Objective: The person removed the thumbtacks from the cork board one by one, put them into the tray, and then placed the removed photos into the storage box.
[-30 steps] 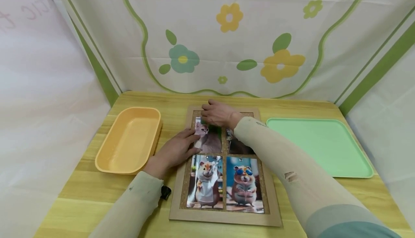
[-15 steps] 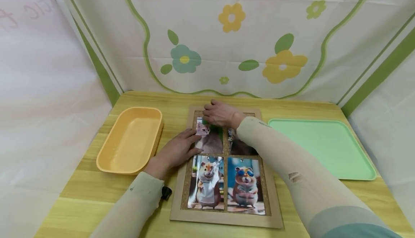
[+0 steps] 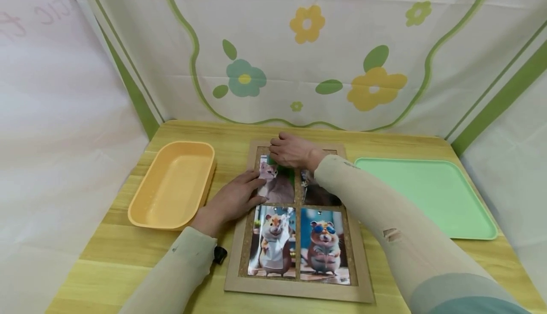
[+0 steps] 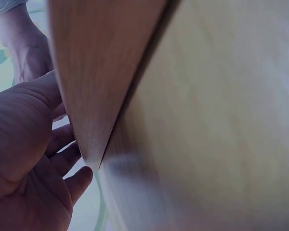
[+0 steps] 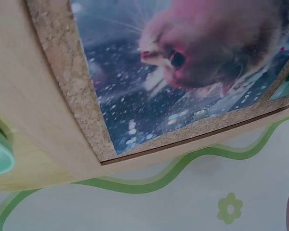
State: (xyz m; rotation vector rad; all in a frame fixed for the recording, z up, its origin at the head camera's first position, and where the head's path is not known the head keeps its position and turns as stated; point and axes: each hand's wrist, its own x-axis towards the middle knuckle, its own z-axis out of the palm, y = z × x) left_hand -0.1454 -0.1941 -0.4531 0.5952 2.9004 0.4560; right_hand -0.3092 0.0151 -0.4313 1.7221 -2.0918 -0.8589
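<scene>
A cork board in a wooden frame (image 3: 299,293) lies on the table with several glossy animal photos on it. My left hand (image 3: 232,197) rests its spread fingertips on the left edge of the upper-left cat photo (image 3: 275,189). In the left wrist view those fingers sit along the side of the frame. At the top of the same photo, my right hand (image 3: 292,151) presses with bent fingers; I cannot tell what is under them. The upper-right photo (image 5: 207,53), with a small pin (image 5: 201,114) at its top, is partly covered by my right arm.
Two hamster photos, one in an apron (image 3: 273,245) and one in sunglasses (image 3: 325,247), fill the lower half of the board. A yellow tray (image 3: 171,185) stands left, a flat green tray (image 3: 427,195) right. A black clip (image 3: 220,255) is by the left sleeve. Printed cloth hangs behind.
Both hands keep their places on the cat photo. Only the head view has shifted slightly, so the whole scene sits a little further right.
</scene>
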